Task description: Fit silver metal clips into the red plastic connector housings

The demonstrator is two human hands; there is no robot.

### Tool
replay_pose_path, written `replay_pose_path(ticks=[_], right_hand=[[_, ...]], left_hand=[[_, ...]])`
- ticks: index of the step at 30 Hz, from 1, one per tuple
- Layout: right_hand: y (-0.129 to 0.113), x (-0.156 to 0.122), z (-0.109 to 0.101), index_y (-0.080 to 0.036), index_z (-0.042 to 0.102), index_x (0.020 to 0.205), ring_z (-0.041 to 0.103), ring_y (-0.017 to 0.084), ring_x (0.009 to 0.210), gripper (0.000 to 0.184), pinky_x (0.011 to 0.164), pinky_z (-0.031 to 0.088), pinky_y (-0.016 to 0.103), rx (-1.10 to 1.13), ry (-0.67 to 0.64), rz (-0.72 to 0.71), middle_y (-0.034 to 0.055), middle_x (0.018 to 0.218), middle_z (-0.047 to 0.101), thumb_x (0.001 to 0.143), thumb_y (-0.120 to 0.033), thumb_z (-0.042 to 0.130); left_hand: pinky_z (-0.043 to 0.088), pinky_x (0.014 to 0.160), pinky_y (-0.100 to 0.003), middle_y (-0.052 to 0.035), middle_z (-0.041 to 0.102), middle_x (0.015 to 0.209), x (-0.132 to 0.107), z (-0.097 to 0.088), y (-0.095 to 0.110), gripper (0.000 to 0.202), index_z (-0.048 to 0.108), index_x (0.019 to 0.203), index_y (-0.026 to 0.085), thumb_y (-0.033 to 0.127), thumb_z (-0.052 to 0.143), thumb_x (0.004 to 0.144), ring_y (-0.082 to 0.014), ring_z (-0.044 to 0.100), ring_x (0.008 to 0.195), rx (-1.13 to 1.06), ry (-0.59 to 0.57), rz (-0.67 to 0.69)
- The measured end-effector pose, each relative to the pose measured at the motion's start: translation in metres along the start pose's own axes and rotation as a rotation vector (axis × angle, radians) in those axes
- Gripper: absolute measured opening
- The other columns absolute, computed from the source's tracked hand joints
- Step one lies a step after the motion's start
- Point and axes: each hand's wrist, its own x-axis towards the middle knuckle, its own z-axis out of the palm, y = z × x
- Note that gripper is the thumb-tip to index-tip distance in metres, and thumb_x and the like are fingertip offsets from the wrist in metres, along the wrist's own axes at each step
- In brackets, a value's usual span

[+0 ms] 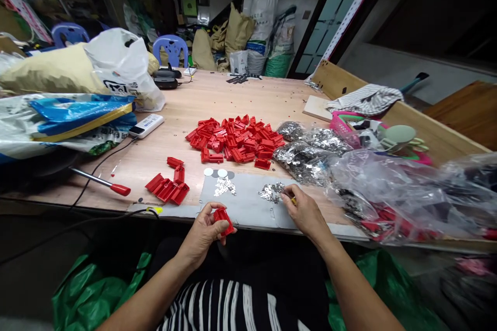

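— What's in the left hand (206,228)?
— A red plastic case (224,221), held at the counter's (264,98) near edge.
— And the right hand (305,210)?
— It pinches a small yellowish item (294,200), mostly hidden, beside a pile of silvery pieces (271,193) on the grey sheet (248,201).

Carrier bag (123,59): black print, unreadable | white sack (265,10): apparently lettering, too blurred

- Left arm (149,289): bare, slanting forward and inward from the lower left.
- Left hand (205,228): fingers curled, thumb laid across in a grip.
- Right arm (351,274): bare, slanting inward from the lower right.
- Right hand (305,212): back upward, fingers bent in a pinch, farther forward than the left.
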Motion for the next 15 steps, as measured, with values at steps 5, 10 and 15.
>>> replay_pose_path(ticks=[5,10,15], right_hand=[[-0.004,0.005,0.004,-0.022,0.060,0.086,0.061,0.019,0.080,0.014,0.069,0.043,0.029,-0.075,-0.068,-0.098,0.0038,0.089,0.065,0.087,-0.029,0.048],[-0.023,0.014,0.019,-0.024,0.064,0.092,0.062,0.018,0.080,0.014,0.066,0.042,0.027,-0.147,-0.069,-0.169,0.0025,0.093,0.065,0.087,-0.030,0.053],[-0.033,0.021,0.027,-0.024,0.064,0.084,0.061,0.018,0.079,0.011,0.061,0.040,0.026,-0.273,-0.074,-0.161,0.0022,0.091,0.065,0.087,-0.030,0.055]], left_hand=[[0.038,0.049,-0.019,-0.0063,0.068,0.081,0.000,0.005,-0.002,0.056,0.050,0.114,0.017,0.033,0.077,0.069,-0.0152,0.065,0.067,-0.043,-0.007,0.000],[0.041,0.052,-0.020,-0.0088,0.069,0.086,-0.003,0.004,-0.002,0.064,0.052,0.125,0.015,0.032,0.077,0.070,-0.0155,0.064,0.070,-0.053,0.006,-0.027],[0.048,0.059,-0.022,-0.0073,0.068,0.090,-0.006,0.004,0.000,0.060,0.054,0.125,0.019,0.025,0.077,0.070,-0.0189,0.066,0.081,-0.077,0.030,-0.011]])
